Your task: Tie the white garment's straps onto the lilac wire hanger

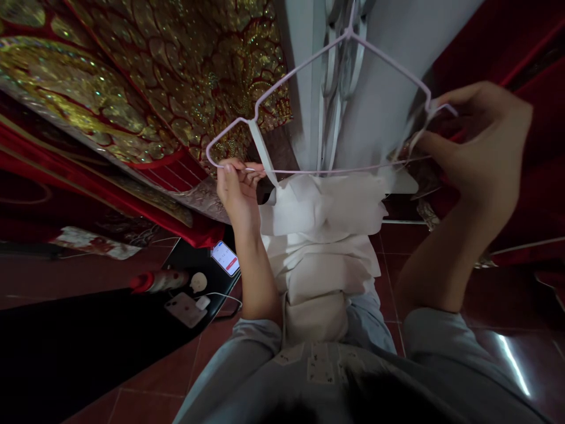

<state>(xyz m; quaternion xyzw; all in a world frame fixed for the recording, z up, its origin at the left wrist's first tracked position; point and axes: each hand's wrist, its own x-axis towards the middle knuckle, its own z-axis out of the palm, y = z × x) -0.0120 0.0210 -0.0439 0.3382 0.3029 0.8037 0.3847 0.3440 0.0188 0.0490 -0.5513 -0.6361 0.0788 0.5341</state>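
A thin pink clothes hanger [304,66] is held up in front of me. My left hand [238,182] is closed around its lower left corner and bottom bar. From the hanger's left notch a white strap [263,150] runs down to a white ruffled garment [326,218], which hangs in tiers before my body. Up at the hanger's right notch, my right hand [481,135] pinches a white strap, blurred by motion, close to the wire. The hanger's hook is cut off by the top of the view.
Red and gold sequined garments [176,76] hang at the left, with dark red cloth [498,59] on the right. A black table [176,259] at lower left bears a lit phone [225,258], another phone [185,310] and a red-capped bottle [159,280]. Red tiles [489,294] cover the floor.
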